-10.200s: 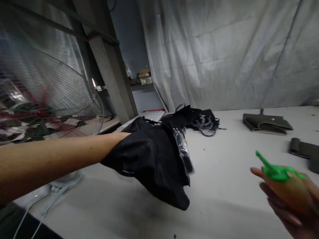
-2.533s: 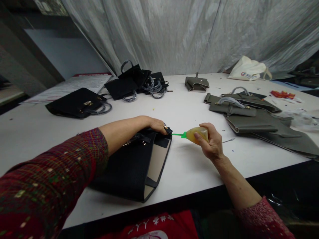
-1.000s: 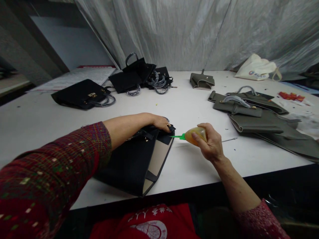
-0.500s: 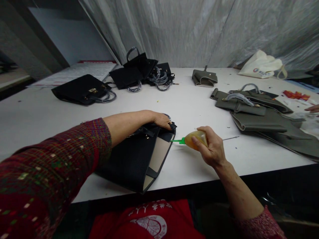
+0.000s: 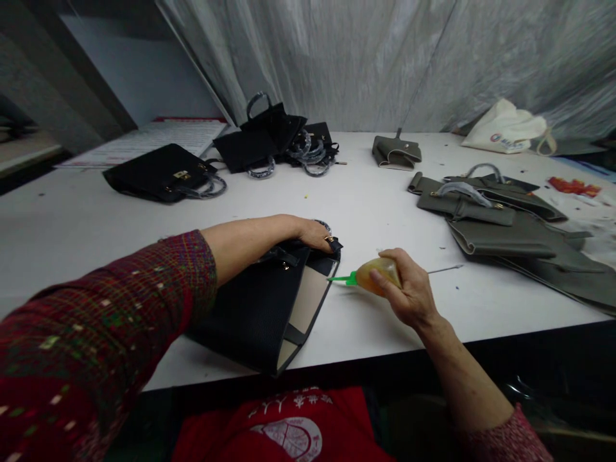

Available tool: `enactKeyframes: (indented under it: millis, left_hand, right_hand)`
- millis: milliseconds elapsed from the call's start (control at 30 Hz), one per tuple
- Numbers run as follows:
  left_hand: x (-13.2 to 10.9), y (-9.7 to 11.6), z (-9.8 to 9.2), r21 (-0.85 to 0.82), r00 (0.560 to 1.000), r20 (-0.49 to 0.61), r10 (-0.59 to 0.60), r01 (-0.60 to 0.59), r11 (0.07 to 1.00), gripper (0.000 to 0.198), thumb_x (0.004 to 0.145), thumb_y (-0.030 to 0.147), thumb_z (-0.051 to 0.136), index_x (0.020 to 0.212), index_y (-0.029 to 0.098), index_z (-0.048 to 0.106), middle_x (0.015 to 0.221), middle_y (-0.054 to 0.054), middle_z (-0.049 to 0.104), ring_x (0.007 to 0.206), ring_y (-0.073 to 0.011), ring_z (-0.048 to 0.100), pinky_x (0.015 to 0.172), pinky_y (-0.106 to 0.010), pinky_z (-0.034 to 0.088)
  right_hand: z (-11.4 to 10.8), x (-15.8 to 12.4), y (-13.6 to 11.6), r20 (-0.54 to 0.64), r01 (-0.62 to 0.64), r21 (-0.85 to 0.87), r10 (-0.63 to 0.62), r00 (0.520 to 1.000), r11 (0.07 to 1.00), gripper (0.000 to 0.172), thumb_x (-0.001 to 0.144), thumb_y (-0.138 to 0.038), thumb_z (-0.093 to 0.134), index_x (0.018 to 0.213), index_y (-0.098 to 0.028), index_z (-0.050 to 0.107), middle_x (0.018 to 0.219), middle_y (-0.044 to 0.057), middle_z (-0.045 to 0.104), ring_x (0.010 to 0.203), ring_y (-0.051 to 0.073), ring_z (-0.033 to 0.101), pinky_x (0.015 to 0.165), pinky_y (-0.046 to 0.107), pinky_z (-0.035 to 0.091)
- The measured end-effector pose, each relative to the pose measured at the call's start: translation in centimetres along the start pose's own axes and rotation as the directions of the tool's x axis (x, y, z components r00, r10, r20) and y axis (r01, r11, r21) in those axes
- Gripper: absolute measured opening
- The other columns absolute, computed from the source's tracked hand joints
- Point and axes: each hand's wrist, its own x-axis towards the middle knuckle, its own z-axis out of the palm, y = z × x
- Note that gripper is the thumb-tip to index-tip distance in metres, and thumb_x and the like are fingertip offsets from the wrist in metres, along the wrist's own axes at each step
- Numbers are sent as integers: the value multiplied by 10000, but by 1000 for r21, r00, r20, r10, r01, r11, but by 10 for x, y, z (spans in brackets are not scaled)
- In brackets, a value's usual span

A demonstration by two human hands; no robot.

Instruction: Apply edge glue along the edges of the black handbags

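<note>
A black handbag [image 5: 245,327] lies on its side on the white table, its open gusset with a beige panel [image 5: 309,298] turned to the right. My left hand [image 5: 315,235] grips it by the top, near a strap end with gold hardware; some fingers are hidden by the bag. In my right hand [image 5: 407,289] is a squeeze bottle [image 5: 375,276] of amber liquid, probably glue. Its green nozzle [image 5: 341,279] points left, with the tip at the dark edge of the beige panel. A thin metal rod [image 5: 445,268] shows beyond my right hand.
Several black handbags [image 5: 269,138] are piled at the back, and another [image 5: 161,173] lies at the left. Grey-green leather bag parts [image 5: 510,237] are stacked on the right, with a smaller grey-green piece [image 5: 395,152] farther back. A white cloth bag [image 5: 505,128] sits at the far right.
The nozzle tip has shifted slightly down and left along the panel edge. My left hand keeps its hold on the handbag. Another person's hand at the right edge has gone from view.
</note>
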Motion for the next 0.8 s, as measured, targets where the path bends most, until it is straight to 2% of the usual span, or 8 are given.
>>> enactKeyframes:
  millis: [67,167,300,333,467,600,733,800]
  left_hand:
    - [1,-2,1,20,1000,15,12,-12,1000,494,888,484,473,1092,130,751,1042,-121,749,891,-224,645,865,-313,494]
    - [2,-4,3,34,1000,15,22,-22,999,520,893,484,443,1127,124,737,1061,-124,745,908,-232,645,856,-317,495]
    - [4,-7,5,40,999,3,38,-38,998,510,892,482,437,1104,131,740,1062,-114,744,912,-222,639,847,-301,486]
    - [4,-8,5,40,999,1,39,-39,998,504,892,479,440,1096,130,740,1051,-111,745,900,-216,637,834,-293,483]
    - [5,-9,6,39,999,-6,35,-35,999,469,890,463,457,1096,151,740,1010,-85,751,853,-190,625,808,-267,474]
    - [0,-8,5,38,999,-25,21,-20,999,507,886,501,460,1082,133,749,1033,-110,747,863,-207,622,838,-291,482]
    - [-2,-6,6,28,999,-35,25,-24,999,476,890,468,473,1069,126,751,977,-101,751,810,-192,609,802,-284,481]
    - [3,-6,6,19,998,-43,50,-49,999,441,899,441,482,1043,122,751,942,-91,747,791,-183,602,789,-283,479]
  right_hand:
    - [-1,-1,-4,27,14,13,-15,1000,1000,291,949,-457,598,1120,-223,579,906,26,632,721,186,607,671,332,490]
    - [-2,-2,-8,-33,11,-17,-11,999,1000,307,946,-459,591,1124,-209,576,951,48,641,759,202,618,701,351,497]
    - [-3,-5,-7,84,-1,26,-1,996,1000,288,947,-469,598,1104,-228,587,886,19,642,710,185,612,675,332,495]
    - [-2,-6,-6,81,-3,29,1,997,1000,289,946,-471,597,1107,-231,586,892,20,646,717,187,617,679,333,498]
    - [-1,-8,-5,-51,-23,-15,22,998,1000,309,942,-469,586,1132,-225,574,994,57,663,788,211,638,704,353,510]
    - [-1,-9,-10,69,-14,22,13,998,1000,285,943,-468,600,1099,-231,588,857,15,640,693,186,614,649,329,496]
    - [1,-13,-12,-35,-40,-14,40,999,999,314,935,-465,596,1119,-212,590,956,54,660,756,205,635,669,342,505]
    - [-3,-17,-10,-41,-64,-35,62,997,997,321,929,-469,594,1117,-209,596,972,63,669,769,212,644,675,345,511]
